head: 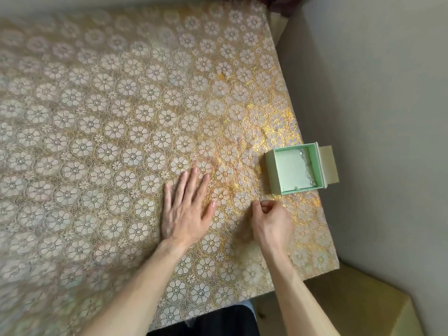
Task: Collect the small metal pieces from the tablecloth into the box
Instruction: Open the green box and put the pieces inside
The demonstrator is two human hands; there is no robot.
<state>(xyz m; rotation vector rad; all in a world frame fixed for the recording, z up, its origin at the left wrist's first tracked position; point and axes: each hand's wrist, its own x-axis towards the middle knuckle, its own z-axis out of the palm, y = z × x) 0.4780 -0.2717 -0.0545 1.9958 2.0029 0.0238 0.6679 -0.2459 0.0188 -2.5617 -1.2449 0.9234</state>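
Covering the desk, the flowered tablecloth (121, 117) spreads wide. The left hand (186, 209) lies flat on it, fingers straight, holding nothing. The right hand (271, 221), nearer the box, curls thumb and forefinger together at the cloth; whether a piece sits between them is too small to tell. The open green box (271, 170) stands just beyond, up and right, with shiny metal pieces (308, 166) along its right wall.

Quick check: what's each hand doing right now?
Left hand: open, flat on the tablecloth.
Right hand: fingers curled in a pinch near the box; whether it holds anything cannot be told.
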